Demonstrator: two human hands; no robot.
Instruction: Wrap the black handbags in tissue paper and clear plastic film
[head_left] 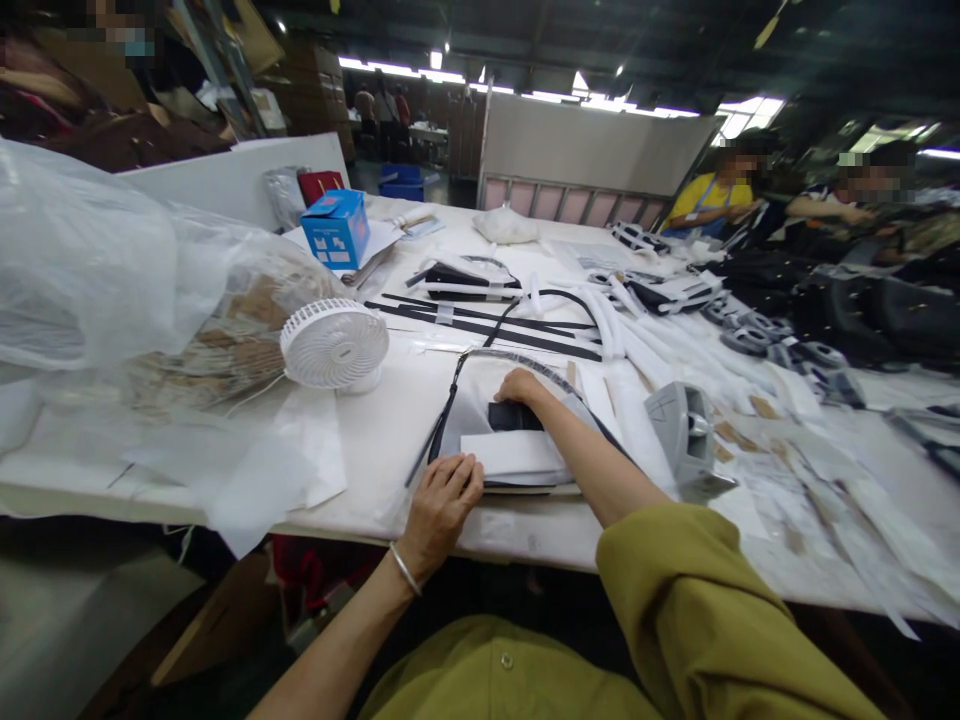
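A bag [448,432] with dark edges lies flat at the table's front, its handle [551,372] wrapped in clear film and arching over the far side. On top of it lie a folded white sheet [514,455] and a small black piece [516,416]. My left hand [446,500] rests on the bag's near left corner, fingers extended and lying flat beside the white sheet. Reaching over the bag, my right hand [525,387] has its fingers curled and closed just beyond the black piece. What those fingers pinch is hidden.
A white fan [335,345] stands to the left, near a large clear plastic sack [112,260]. Black straps [487,328] lie beyond the bag. A grey tape dispenser [681,435] stands right, beside wrapped handles and scraps. A blue box [337,230] sits farther back. Co-workers sit at far right.
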